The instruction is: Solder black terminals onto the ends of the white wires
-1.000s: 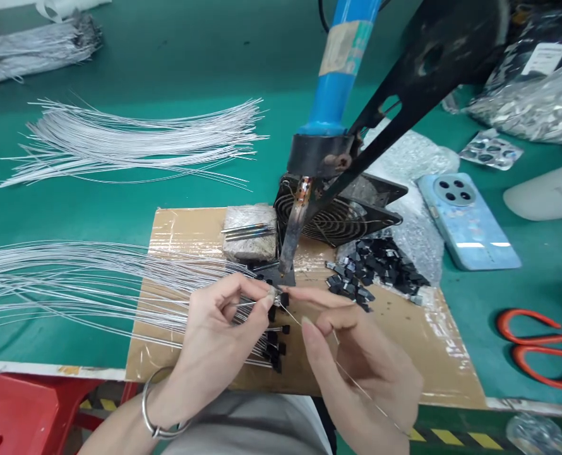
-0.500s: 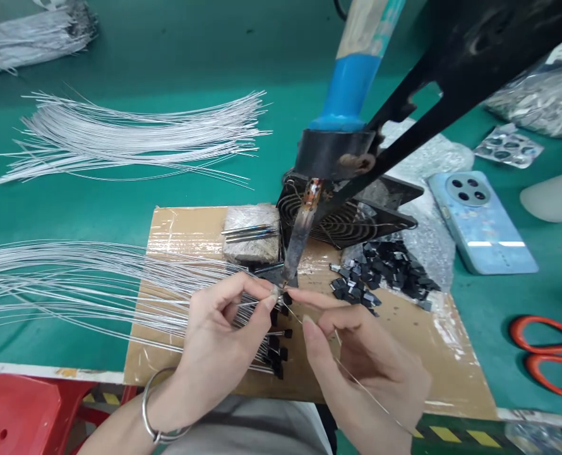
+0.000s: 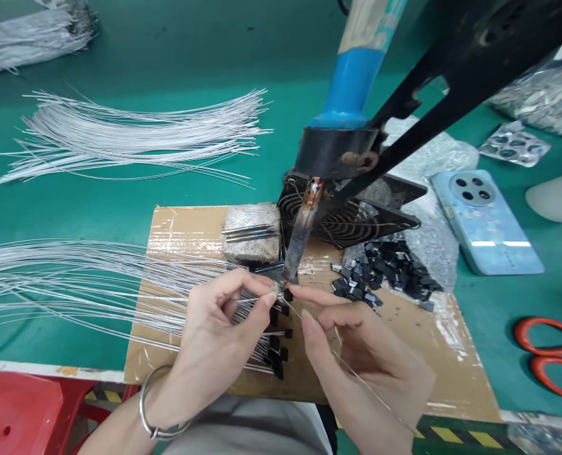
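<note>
Currently, from the head view: pinching a small metallic part (image 3: pixel 281 295), mostly hidden, in the narrow grip of the left hand (image 3: pixel 221 335), just beside the soldering iron (image 3: pixel 304 227) tip; holding a thin wire (image 3: pixel 292 308) in the right hand (image 3: pixel 370 373), working above cardboard (image 3: pixel 404 344) on the worktop (image 3: pixel 496 300).

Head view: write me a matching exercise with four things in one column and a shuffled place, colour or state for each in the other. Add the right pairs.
Things:
1. Soldering iron
2. Right hand
3. Phone
4. Scissors

Places, colours, states:
A. Red handles, at the right edge of the view
B. Thin wire between its fingers
C. Slanting down from a black bracket
D. Pale blue, camera lenses facing up

Right pairs: 1-C, 2-B, 3-D, 4-A.
</note>
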The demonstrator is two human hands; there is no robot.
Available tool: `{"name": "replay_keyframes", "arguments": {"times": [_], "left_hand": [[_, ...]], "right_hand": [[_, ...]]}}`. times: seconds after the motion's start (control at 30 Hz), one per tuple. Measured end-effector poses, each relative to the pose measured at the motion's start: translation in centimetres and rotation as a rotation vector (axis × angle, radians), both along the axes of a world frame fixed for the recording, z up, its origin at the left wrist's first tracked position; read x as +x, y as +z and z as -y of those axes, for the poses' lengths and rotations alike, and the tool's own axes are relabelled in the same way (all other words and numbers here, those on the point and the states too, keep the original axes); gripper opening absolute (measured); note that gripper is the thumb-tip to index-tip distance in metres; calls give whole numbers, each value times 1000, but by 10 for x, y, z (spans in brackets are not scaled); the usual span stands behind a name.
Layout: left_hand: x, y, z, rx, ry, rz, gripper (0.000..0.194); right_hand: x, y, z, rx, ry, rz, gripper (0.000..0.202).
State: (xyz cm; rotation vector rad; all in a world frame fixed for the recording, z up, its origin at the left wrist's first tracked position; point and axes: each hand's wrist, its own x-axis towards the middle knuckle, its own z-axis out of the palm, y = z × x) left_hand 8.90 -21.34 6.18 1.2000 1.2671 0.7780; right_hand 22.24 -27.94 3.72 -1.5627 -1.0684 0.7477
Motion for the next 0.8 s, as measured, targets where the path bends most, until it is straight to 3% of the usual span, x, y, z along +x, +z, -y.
{"name": "replay_keyframes", "arguments": {"times": [0.37,0.8], "left_hand": [[-4,-3,-4,-23,-24,-135,9],[-2,-2,-12,-18,-38,-113,7]], "right_hand": [[1,-1,-4,-31,-1,-43,19],[5,2,-10,-31,1,-36,18]]}}
